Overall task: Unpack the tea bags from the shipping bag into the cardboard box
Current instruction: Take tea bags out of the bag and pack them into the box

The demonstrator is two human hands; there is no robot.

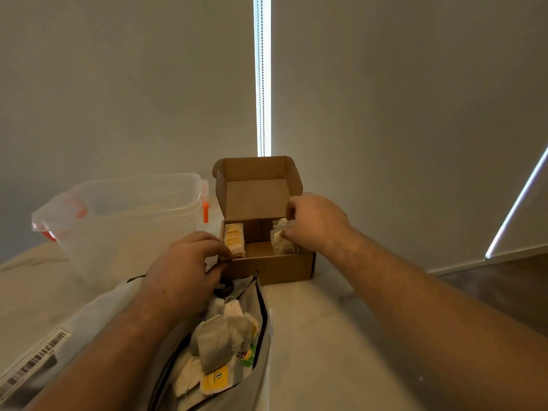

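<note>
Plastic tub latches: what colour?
Orange latches on the clear tub; head view.

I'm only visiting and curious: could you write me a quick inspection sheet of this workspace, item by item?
Surface: pale table, partly covered.
Job's things: open cardboard box holds a yellow-tagged row at left, pale tea bags at right; unzipped grey shipping bag holds loose tea bags.
Clutter: clear plastic container with orange latches, left of the box.
Grippers: left hand grips the box's front-left corner; right hand pinches the pale tea bags.
Cables: bead chain hanging at the window gap.
Surroundings: closed blinds, dark floor.
</note>
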